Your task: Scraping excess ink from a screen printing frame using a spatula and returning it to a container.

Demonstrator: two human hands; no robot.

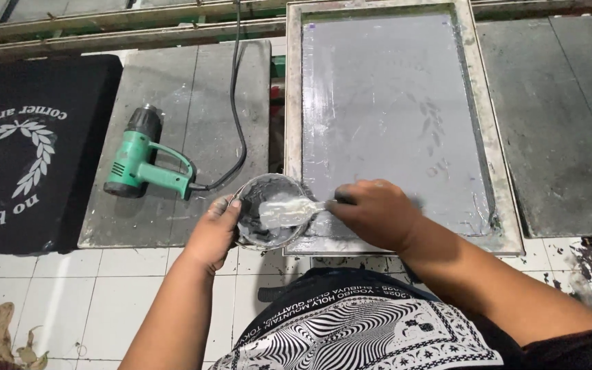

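White-tiled floor below bench. Left hand (pixel 215 229) cups small round ink-smeared tub (pixel 268 209) at screen's near edge; right hand (pixel 375 214) closed on white-coated spatula (pixel 289 212), blade pointing left into tub. Beyond: grey framed printing screen (pixel 388 116), green heat gun (pixel 146 161).

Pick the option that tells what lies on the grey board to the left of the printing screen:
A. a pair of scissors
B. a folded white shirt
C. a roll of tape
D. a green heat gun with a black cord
D: a green heat gun lies on its side on the grey board, its black cord running up and off the board's far edge.
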